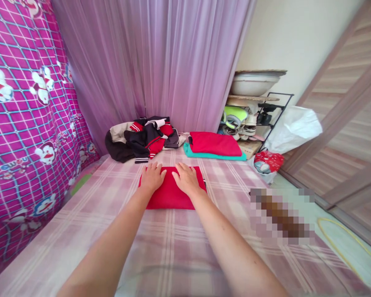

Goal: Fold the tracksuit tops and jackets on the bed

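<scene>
A red garment, folded into a flat rectangle, lies on the plaid bedsheet in front of me; its exact kind cannot be told. My left hand rests flat on its left part, fingers stretched out toward the far edge. On the right part lies my right hand, also flat with the fingers extended. Both palms press on the cloth without gripping it. A small dark and white bit shows at the garment's right edge.
Behind, a heap of dark, red and white clothes lies by the purple curtain. To its right, a folded red garment sits on a teal one. A shoe rack stands beyond the bed's right edge. A pixelated patch covers something at right.
</scene>
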Motion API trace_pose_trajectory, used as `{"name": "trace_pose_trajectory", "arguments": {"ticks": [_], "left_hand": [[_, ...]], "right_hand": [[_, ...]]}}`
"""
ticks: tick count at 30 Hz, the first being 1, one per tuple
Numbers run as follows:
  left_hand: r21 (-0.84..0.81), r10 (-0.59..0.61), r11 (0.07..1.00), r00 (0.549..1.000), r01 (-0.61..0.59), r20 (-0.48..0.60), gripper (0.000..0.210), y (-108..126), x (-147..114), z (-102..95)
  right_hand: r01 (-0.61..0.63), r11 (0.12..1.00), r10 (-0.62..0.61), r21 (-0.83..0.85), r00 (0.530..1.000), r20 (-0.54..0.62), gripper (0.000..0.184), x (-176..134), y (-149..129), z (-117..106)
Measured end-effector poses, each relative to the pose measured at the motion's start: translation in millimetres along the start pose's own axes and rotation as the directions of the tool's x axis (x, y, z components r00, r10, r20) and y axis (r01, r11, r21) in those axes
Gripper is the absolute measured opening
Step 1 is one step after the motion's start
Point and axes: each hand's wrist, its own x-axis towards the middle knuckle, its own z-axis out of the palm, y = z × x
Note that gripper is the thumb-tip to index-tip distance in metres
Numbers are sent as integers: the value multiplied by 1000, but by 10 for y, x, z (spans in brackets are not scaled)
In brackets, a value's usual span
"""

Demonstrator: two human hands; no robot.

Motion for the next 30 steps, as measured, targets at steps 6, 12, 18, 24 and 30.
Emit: {"name": "trace_pose_trajectory", "arguments": {"ticks": [6, 12, 18, 24, 30], "left_hand": [[-46, -43, 998, 997, 45, 58, 52, -102, -41, 308], [-97, -41, 994, 999, 44, 33, 50, -123, -33, 290], [-259, 33, 964, 995, -56, -94, 47, -468, -237, 294], [-311, -119, 946, 990, 89, -78, 49, -744, -695, 239], [-79, -272, 958, 962, 274, 33, 51, -594, -1010, 26]], "right_hand": [[-80, 996, 85, -38, 987, 139, 53, -34, 82, 214], [-41, 999, 40, -15, 999, -5, 46, -172, 116, 209], [-39, 999, 36, -22, 994, -107, 39, -517, 465, 84], [-231, 971, 223, -58, 968, -112, 31, -908, 860, -75], [-328, 937, 322, -123, 944, -68, 37, -1036, 780, -108]]}}
